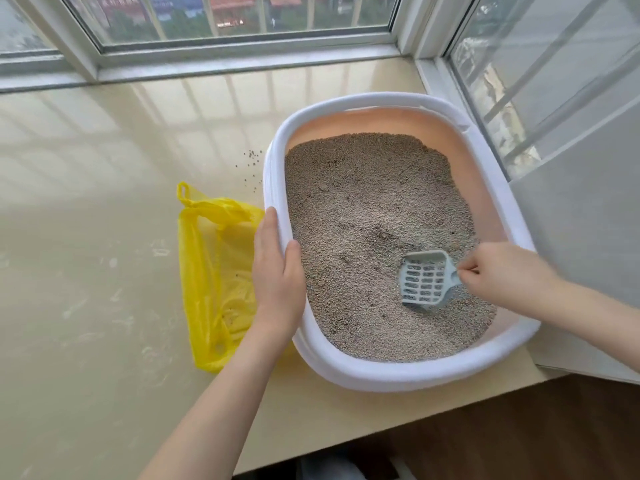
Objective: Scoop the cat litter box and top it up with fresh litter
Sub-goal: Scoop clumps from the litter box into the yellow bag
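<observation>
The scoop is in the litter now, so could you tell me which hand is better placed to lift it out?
The right hand: it grips the scoop by its handle, while the left hand rests on the litter box rim.

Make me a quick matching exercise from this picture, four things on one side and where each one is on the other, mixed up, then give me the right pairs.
1. scoop
2. yellow bag
3. left hand
4. spilled granules

A. resting on the litter box rim
B. on the sill beyond the bag
C. flat left of the box
D. in the litter, held by the right hand

Pairs: 1-D, 2-C, 3-A, 4-B
</observation>
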Demonstrator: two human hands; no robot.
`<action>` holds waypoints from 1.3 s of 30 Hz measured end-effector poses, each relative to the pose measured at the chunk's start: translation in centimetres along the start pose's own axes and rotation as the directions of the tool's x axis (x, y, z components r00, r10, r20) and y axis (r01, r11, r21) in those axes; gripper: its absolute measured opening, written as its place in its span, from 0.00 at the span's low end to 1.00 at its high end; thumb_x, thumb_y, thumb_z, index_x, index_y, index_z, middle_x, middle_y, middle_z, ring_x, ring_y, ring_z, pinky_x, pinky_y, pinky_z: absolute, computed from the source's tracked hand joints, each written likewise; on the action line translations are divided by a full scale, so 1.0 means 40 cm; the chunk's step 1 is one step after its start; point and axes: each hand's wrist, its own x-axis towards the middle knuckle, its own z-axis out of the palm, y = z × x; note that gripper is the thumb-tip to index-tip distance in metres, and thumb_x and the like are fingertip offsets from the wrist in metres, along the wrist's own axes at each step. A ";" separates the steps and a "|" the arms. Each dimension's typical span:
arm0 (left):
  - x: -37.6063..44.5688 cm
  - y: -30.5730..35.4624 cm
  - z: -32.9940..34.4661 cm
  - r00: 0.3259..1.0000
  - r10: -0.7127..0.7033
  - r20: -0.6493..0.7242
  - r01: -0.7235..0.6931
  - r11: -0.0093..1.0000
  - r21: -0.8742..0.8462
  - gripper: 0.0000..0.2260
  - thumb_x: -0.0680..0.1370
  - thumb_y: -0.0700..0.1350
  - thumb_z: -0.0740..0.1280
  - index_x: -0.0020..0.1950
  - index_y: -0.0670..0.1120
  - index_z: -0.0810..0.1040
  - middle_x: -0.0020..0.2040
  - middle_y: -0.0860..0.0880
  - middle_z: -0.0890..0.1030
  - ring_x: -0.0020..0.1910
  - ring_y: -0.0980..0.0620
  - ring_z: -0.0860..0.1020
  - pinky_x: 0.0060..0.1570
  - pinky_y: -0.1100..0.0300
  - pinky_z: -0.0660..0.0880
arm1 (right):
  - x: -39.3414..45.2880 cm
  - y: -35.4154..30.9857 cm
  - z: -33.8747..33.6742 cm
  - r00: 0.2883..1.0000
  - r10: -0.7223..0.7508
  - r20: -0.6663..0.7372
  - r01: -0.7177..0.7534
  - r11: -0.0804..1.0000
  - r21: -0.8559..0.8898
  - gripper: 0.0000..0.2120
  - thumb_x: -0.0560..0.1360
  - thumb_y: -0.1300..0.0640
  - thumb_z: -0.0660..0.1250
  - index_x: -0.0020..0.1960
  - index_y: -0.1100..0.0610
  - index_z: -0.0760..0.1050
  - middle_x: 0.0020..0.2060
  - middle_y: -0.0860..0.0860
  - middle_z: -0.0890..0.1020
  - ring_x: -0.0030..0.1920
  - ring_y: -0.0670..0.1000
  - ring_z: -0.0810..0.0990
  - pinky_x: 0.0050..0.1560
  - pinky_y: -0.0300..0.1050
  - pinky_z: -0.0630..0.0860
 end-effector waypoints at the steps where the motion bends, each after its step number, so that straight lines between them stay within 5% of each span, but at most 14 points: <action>1: -0.008 0.002 0.008 1.000 -0.010 0.007 0.010 0.999 -0.031 0.26 0.78 0.43 0.55 0.77 0.43 0.56 0.75 0.49 0.61 0.74 0.55 0.57 0.70 0.70 0.50 | 0.011 -0.021 0.014 1.000 -0.019 0.023 0.017 0.997 0.080 0.14 0.76 0.57 0.60 0.38 0.55 0.82 0.19 0.47 0.71 0.24 0.49 0.66 0.25 0.40 0.63; 4: -0.016 0.002 0.022 1.000 -0.018 -0.009 0.017 0.999 -0.041 0.26 0.79 0.44 0.53 0.77 0.43 0.55 0.76 0.50 0.59 0.75 0.56 0.55 0.72 0.68 0.49 | 0.040 -0.096 0.035 0.998 -0.056 0.034 0.045 0.961 0.274 0.13 0.77 0.57 0.61 0.41 0.48 0.83 0.18 0.45 0.69 0.21 0.46 0.61 0.21 0.36 0.57; 11: -0.011 -0.005 0.021 0.999 0.027 -0.034 -0.027 1.000 0.006 0.24 0.80 0.43 0.53 0.76 0.40 0.57 0.75 0.47 0.61 0.74 0.56 0.57 0.70 0.72 0.49 | 0.096 -0.285 0.104 0.999 0.018 -0.034 0.012 0.698 0.716 0.10 0.79 0.54 0.63 0.53 0.52 0.82 0.21 0.44 0.72 0.23 0.48 0.62 0.27 0.40 0.59; 18: -0.012 -0.006 0.020 0.999 0.040 -0.027 -0.039 0.999 0.021 0.24 0.81 0.43 0.53 0.76 0.41 0.57 0.76 0.47 0.61 0.75 0.54 0.57 0.71 0.71 0.49 | 0.096 -0.350 0.155 0.969 0.224 -0.106 0.032 0.310 0.950 0.12 0.77 0.54 0.65 0.38 0.56 0.82 0.24 0.51 0.69 0.27 0.49 0.62 0.32 0.44 0.57; 21: -0.012 -0.006 0.019 0.999 0.040 -0.022 -0.039 0.999 0.027 0.23 0.81 0.42 0.53 0.76 0.40 0.57 0.76 0.46 0.61 0.75 0.53 0.57 0.71 0.71 0.49 | 0.068 -0.332 0.153 0.941 0.292 -0.172 0.077 0.311 0.947 0.16 0.78 0.55 0.65 0.31 0.46 0.79 0.22 0.46 0.67 0.27 0.48 0.60 0.31 0.44 0.56; 25: -0.014 -0.003 0.021 0.999 0.031 -0.021 -0.030 0.999 0.023 0.23 0.81 0.42 0.53 0.77 0.41 0.57 0.76 0.47 0.60 0.75 0.54 0.56 0.71 0.71 0.49 | 0.026 -0.289 0.140 0.937 0.285 -0.201 0.091 0.357 0.930 0.11 0.78 0.53 0.65 0.40 0.40 0.80 0.22 0.45 0.68 0.27 0.48 0.61 0.31 0.44 0.58; 30: -0.016 -0.005 0.021 0.999 0.035 -0.025 -0.034 0.999 0.018 0.22 0.82 0.39 0.55 0.77 0.41 0.57 0.76 0.47 0.61 0.75 0.54 0.57 0.71 0.72 0.49 | -0.008 -0.252 0.132 0.938 0.276 -0.209 0.111 0.334 0.936 0.09 0.78 0.54 0.65 0.44 0.50 0.83 0.24 0.51 0.68 0.28 0.49 0.61 0.31 0.46 0.56; 36: -0.018 -0.005 0.021 1.000 0.010 -0.014 -0.010 1.000 0.008 0.22 0.82 0.38 0.56 0.76 0.41 0.57 0.75 0.46 0.61 0.74 0.53 0.58 0.70 0.73 0.50 | -0.042 -0.232 0.135 0.929 0.285 -0.234 0.121 0.366 0.923 0.08 0.78 0.54 0.65 0.51 0.50 0.83 0.21 0.44 0.69 0.27 0.48 0.63 0.30 0.45 0.58; 39: -0.018 0.015 0.012 0.999 0.027 -0.025 -0.025 0.998 0.065 0.22 0.80 0.39 0.57 0.74 0.39 0.62 0.73 0.41 0.64 0.73 0.48 0.61 0.71 0.66 0.55 | -0.058 -0.218 0.129 0.933 0.273 -0.235 0.134 0.343 0.930 0.10 0.78 0.54 0.65 0.46 0.58 0.83 0.23 0.48 0.70 0.28 0.49 0.64 0.31 0.45 0.58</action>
